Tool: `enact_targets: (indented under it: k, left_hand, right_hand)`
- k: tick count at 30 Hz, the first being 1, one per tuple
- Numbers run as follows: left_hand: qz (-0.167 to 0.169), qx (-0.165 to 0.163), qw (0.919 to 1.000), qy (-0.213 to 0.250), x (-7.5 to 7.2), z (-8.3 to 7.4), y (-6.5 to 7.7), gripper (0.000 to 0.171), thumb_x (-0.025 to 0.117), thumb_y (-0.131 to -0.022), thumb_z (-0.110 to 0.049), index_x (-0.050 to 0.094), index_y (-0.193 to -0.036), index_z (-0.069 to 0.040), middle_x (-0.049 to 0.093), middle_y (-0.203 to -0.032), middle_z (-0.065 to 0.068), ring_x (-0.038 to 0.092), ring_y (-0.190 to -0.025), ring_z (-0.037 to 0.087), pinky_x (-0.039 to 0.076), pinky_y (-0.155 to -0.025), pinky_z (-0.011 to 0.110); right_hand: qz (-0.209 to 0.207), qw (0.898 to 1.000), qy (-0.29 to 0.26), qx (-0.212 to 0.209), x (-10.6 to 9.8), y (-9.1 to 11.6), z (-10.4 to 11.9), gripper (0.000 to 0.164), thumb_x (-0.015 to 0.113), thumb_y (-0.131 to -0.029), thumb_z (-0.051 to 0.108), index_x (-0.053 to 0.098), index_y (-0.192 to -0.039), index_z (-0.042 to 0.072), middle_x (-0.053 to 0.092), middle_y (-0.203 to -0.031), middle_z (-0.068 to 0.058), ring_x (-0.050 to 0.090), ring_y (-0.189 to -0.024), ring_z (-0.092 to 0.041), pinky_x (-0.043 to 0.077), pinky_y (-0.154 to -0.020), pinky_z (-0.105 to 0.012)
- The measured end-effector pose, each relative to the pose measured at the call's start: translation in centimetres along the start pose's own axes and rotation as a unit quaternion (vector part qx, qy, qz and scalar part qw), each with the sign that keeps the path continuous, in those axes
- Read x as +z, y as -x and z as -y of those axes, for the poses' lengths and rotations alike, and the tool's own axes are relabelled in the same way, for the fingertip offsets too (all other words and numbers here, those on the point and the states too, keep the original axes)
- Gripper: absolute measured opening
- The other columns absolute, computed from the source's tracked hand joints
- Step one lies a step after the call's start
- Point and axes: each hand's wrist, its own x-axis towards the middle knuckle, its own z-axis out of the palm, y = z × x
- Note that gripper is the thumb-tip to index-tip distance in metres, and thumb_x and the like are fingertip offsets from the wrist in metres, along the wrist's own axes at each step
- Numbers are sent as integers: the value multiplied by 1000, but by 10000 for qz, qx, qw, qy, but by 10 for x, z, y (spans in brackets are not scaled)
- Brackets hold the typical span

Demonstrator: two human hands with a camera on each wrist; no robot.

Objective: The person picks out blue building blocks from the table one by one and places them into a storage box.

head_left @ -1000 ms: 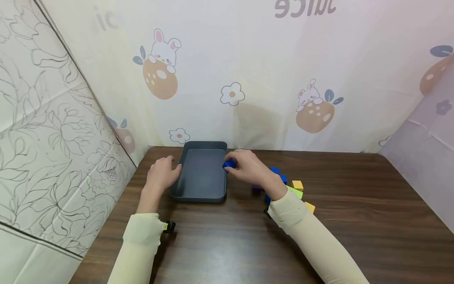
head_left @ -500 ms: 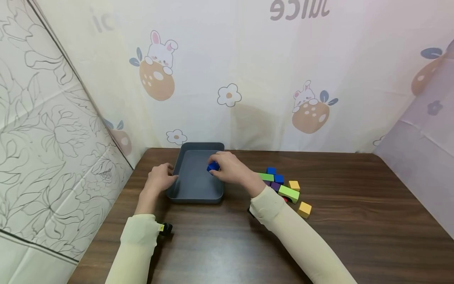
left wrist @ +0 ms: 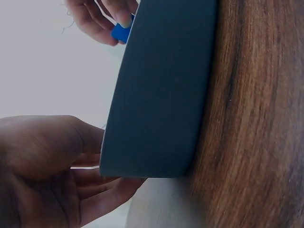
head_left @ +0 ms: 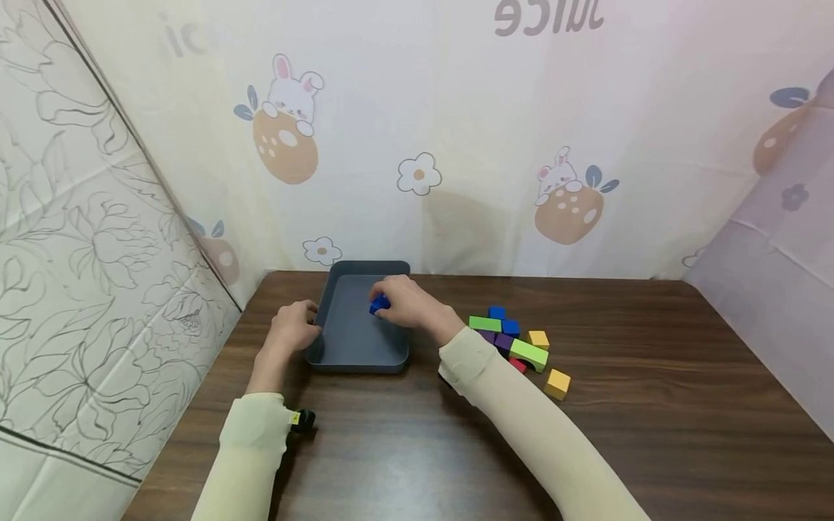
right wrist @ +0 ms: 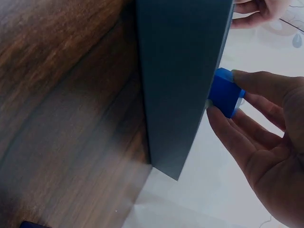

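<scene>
1. Head view: The right hand (head_left: 407,302) pinches a blue block (head_left: 378,305) over the inside of the grey tray (head_left: 361,347), its thumb and fingers closed against the block, which sits at their tips. The left hand (head_left: 293,327) is at the tray's left side, fingers loosely bent. Other blocks (head_left: 485,323), coloured green, blue, purple, red and yellow, lie on the tabletop (head_left: 391,449) to the right of the tray, near the right forearm.
2. Left wrist view: The left hand's thumb and fingers stand apart at one end of the tray; whether they press on it I cannot tell. The blue block shows well apart from them, between the other hand's fingertips, partly hidden by the tray wall.
3. Right wrist view: The blue block is between thumb and fingertips, beside the tray's rim, with the palm well behind it. Whether it touches the tray I cannot tell.
</scene>
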Motion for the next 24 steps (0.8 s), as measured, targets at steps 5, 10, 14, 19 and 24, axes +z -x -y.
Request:
enact_targets:
  k: [5,10,14,19,24]
  left_hand:
    - [6,-58,10000,-36,-1,-1,0,44,66,-96,-8,61,-138,8,71,-125,27,65,-118,46,51,-99,59]
    - [-15,-94,9999,-51,0,-2,0,44,67,-96,-8,62,-137,7,72,-123,26,66,-116,45,52,-97,59]
    - [-55,-76,9999,-78,0,0,0,44,67,-95,-8,63,-136,7,72,-123,26,66,-115,46,53,-96,59]
    - [-85,-68,9999,-88,1,1,-2,45,66,-95,-9,62,-137,7,72,-124,26,66,-116,46,53,-96,58]
    - [-72,-97,9999,-97,1,1,-3,45,67,-95,-9,63,-137,6,73,-123,25,67,-114,45,54,-94,58]
  right_hand:
    - [142,9998,118,33,5,-8,-5,27,75,-99,13,75,-124,4,73,-119,-9,67,-110,-24,57,-94,-40]
    - [283,9988,379,82,13,-15,-10,25,75,-99,14,75,-122,6,74,-118,-9,67,-110,-23,56,-95,-40]
    - [398,9978,496,174,15,-19,-11,26,74,-99,15,75,-123,7,73,-120,-9,67,-112,-24,56,-96,-39]
    - [464,9968,575,315,14,-20,-10,24,75,-98,15,76,-122,9,73,-120,-9,65,-112,-23,56,-96,-39]
    - [523,9961,610,356,14,-21,-11,23,75,-98,14,76,-120,9,73,-118,-8,64,-108,-22,56,-95,-37]
